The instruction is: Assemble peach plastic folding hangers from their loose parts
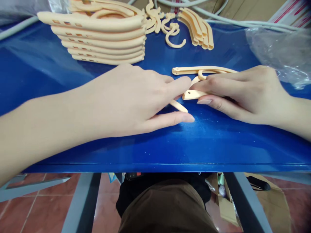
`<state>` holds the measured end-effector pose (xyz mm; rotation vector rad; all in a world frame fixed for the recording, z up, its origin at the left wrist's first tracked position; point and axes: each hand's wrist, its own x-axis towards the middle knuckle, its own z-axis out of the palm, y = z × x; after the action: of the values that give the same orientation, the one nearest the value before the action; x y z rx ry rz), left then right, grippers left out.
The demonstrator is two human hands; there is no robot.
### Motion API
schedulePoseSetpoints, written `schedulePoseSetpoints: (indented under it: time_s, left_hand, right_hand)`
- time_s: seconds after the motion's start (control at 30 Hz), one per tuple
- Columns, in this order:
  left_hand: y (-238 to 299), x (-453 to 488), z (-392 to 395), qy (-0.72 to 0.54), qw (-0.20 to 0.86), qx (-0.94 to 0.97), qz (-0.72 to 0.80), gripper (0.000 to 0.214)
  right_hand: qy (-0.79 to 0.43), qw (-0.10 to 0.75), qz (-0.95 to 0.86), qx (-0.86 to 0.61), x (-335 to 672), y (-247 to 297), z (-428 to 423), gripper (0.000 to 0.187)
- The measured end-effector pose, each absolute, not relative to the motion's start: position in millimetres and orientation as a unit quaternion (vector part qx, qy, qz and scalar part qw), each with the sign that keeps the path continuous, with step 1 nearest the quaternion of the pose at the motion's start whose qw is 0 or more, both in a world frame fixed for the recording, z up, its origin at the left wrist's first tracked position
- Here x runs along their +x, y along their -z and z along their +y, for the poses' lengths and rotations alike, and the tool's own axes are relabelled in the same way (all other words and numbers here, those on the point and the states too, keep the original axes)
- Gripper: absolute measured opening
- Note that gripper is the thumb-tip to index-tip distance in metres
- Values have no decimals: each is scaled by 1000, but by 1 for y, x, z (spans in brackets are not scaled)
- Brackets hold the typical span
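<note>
My left hand (143,100) lies palm down over a cream plastic hanger arm (179,106), its thumb on the near side and its fingers curved over the far side. Only the right end of that arm shows. My right hand (247,92) is closed on another cream hanger arm (193,94), which has a small hole near its left end. Between the hands a curved cream piece (201,76), perhaps a hook, partly shows; my left index fingertip is close to it. Behind my right hand lies a long cream hanger arm (187,70).
A stack of cream hanger pieces (104,35) stands at the back left. Several loose hooks (175,40) and a bundle of short curved arms (198,29) lie at the back. Clear plastic film (279,48) is on the right. White cables (230,22) run along the blue table's (155,149) rear.
</note>
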<state>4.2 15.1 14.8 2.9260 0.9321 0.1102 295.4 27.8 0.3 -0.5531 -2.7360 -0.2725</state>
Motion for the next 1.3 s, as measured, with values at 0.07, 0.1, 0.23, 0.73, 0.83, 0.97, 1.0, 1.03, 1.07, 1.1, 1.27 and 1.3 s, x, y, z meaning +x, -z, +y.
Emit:
schedulePoseSetpoints:
  time_s: [0.07, 0.1, 0.23, 0.73, 0.83, 0.97, 1.0, 1.03, 1.07, 1.1, 1.27, 1.3]
  left_hand:
    - [-15, 4, 17, -38, 29, 953, 298, 64]
    - [-14, 4, 18, -38, 23, 954, 296, 64]
    - [-10, 4, 21, -44, 13, 955, 293, 61]
    - [-9, 1, 25, -79, 64, 950, 295, 58]
    - [-8, 1, 25, -72, 69, 951, 293, 67]
    - [-9, -1, 25, -70, 63, 953, 288, 67]
    - [-10, -1, 25, -71, 62, 954, 284, 65]
    - [-10, -1, 25, -72, 61, 955, 280, 64]
    - [-11, -1, 25, -73, 60, 956, 277, 63]
    - [-11, 0, 25, -72, 61, 956, 277, 62]
    - [-11, 2, 25, -78, 60, 954, 283, 71]
    - [-11, 3, 25, -79, 59, 954, 282, 71]
  right_hand:
    - [99, 165, -962, -197, 295, 0, 27, 38]
    - [103, 163, -961, -197, 295, 0, 27, 39]
    - [110, 157, -961, -199, 295, 0, 27, 44]
    - [71, 162, -953, -247, 296, 8, 27, 55]
    - [64, 171, -952, -244, 296, 9, 27, 54]
    - [52, 143, -962, -225, 296, 3, 27, 51]
    - [52, 146, -962, -224, 296, 2, 28, 51]
    - [53, 147, -961, -226, 296, 2, 28, 51]
    - [53, 149, -961, -227, 296, 1, 28, 51]
    - [54, 150, -961, -226, 295, 1, 28, 51]
    - [66, 158, -962, -212, 293, 3, 27, 49]
    - [68, 163, -962, -209, 293, 3, 27, 49]
